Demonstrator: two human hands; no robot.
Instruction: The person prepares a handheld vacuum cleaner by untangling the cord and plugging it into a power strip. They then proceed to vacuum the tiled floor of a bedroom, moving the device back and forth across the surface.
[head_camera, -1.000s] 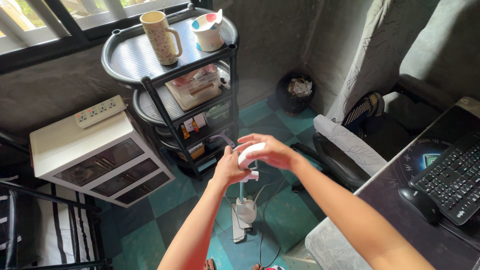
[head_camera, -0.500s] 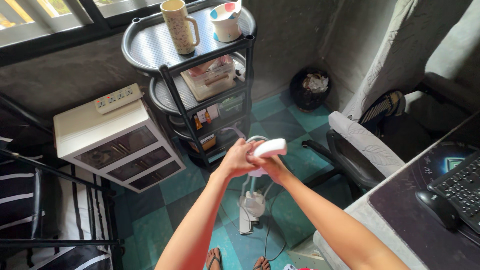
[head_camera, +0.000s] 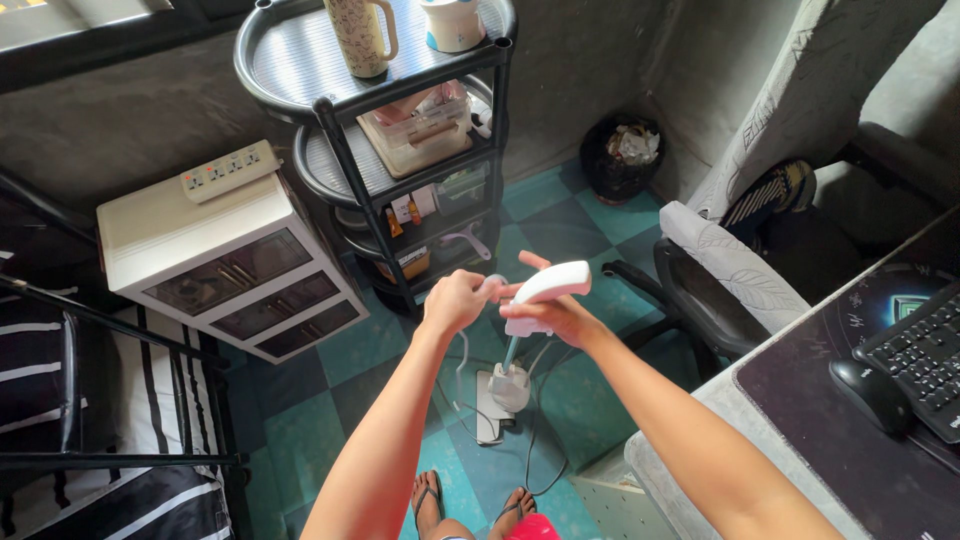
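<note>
we're looking straight down at both hands out in front of us, over a teal checkered floor (head_camera: 300, 420). our right hand (head_camera: 560, 318) has its grip clamped from below on a white handheld head (head_camera: 548, 284), an oblong plastic piece that sits tilted, its long end pointing right. our left hand (head_camera: 452, 300) is closed in a fist just beside it, grip together on a pale hose (head_camera: 462, 360) that loops down from the fist. below the two hands a light blue pole (head_camera: 511, 350) runs down to a white base unit (head_camera: 508, 388) standing on the floor, with thin cords trailing round it. our feet in sandals (head_camera: 430, 498) show at the bottom edge. behind the hands stands a black tiered rack (head_camera: 330, 150), a tall patterned mug (head_camera: 358, 35) and a white cup (head_camera: 452, 24) on its top shelf, boxes and small packets on the shelves under it. left of the rack is a white drawer unit (head_camera: 230, 270) with a power strip (head_camera: 228, 170) lying on top. to the right, a covered chair (head_camera: 740, 270), a dark bin (head_camera: 622, 165) by the wall, and a surface (head_camera: 800, 430) with a black mouse (head_camera: 872, 395) and a keyboard (head_camera: 925, 355).
</note>
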